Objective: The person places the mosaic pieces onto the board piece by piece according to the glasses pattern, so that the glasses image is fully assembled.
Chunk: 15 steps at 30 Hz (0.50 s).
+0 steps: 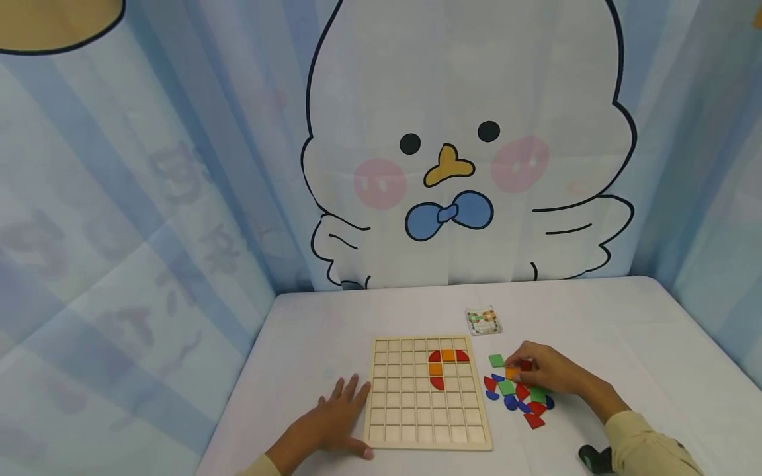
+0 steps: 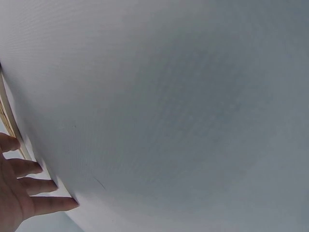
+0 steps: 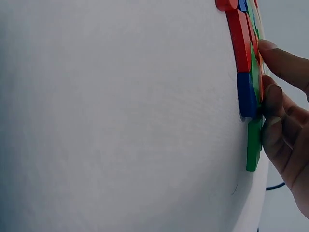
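Observation:
A square wooden grid board lies on the table, with red quarter-round tiles and orange square tiles set in its upper right cells. My left hand is spread at the board's left edge, fingertips at the frame and thumb near the lower corner. In the left wrist view, that hand has its fingers extended. To the right of the board, my right hand pinches an orange square tile over a loose pile. In the right wrist view, its fingers partly hide the tiles.
Loose red, green and blue tiles lie scattered right of the board. A small pattern card lies behind it. Near the right sleeve is a dark object. A printed curtain hangs behind the table.

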### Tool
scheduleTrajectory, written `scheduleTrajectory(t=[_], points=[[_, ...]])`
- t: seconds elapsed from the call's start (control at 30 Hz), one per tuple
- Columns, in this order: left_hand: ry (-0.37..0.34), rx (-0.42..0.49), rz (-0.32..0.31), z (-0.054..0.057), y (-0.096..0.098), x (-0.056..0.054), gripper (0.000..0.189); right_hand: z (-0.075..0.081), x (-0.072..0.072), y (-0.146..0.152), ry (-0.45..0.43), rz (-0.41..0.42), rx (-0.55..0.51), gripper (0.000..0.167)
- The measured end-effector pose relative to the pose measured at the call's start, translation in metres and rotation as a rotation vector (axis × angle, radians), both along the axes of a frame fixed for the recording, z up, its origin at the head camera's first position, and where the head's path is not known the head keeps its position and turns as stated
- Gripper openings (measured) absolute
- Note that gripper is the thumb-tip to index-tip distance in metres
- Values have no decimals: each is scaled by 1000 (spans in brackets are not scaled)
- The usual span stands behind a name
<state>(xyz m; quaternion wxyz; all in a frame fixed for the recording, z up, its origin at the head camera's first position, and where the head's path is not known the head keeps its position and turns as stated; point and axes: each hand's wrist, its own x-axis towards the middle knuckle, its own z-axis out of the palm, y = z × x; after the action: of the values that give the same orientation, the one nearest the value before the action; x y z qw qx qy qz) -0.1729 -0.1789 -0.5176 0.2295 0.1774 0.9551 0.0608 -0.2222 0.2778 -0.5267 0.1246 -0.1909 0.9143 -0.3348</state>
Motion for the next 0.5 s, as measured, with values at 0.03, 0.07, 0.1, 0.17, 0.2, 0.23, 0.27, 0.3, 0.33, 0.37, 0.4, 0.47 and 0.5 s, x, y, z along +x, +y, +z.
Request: scheduleTrajectory(t=[0.03, 0.07, 0.1, 0.17, 0.2, 0.23, 0.27, 0.3, 0.33, 0.37, 0.4, 0.47, 0.5], points=[[-2, 2, 1, 0, 0, 0, 123, 1, 0, -1, 1, -2, 6, 26], [-1, 3, 1, 0, 0, 0, 123, 1, 0, -1, 1, -2, 10, 25], [-1, 4, 2, 0, 0, 0, 123, 2, 0, -2, 3, -3, 15, 25], [0, 7, 0, 1, 0, 1, 123, 2, 0, -2, 4, -9, 21, 25], [-1, 9, 0, 1, 0, 1, 123, 2, 0, -2, 8, -7, 21, 25], [0, 11, 0, 2, 0, 1, 123, 2, 0, -3, 11, -10, 22, 24], [0, 13, 0, 2, 0, 1, 123, 2, 1, -3, 13, -11, 22, 25], [-1, 14, 1, 3, 0, 1, 123, 2, 1, -3, 13, -12, 21, 25], [-2, 13, 2, 3, 0, 1, 123, 2, 1, -3, 11, -11, 19, 26], [-3, 14, 3, 3, 1, 1, 123, 3, 1, -3, 10, -9, 18, 27], [-4, 11, 5, 3, 1, 1, 123, 3, 1, -4, 6, -9, 17, 28], [-7, 6, 8, 3, 1, 1, 123, 3, 1, -4, -8, -16, 22, 28], [-8, 3, 8, 2, 1, 0, 123, 3, 1, -5, -16, -16, 26, 28]])
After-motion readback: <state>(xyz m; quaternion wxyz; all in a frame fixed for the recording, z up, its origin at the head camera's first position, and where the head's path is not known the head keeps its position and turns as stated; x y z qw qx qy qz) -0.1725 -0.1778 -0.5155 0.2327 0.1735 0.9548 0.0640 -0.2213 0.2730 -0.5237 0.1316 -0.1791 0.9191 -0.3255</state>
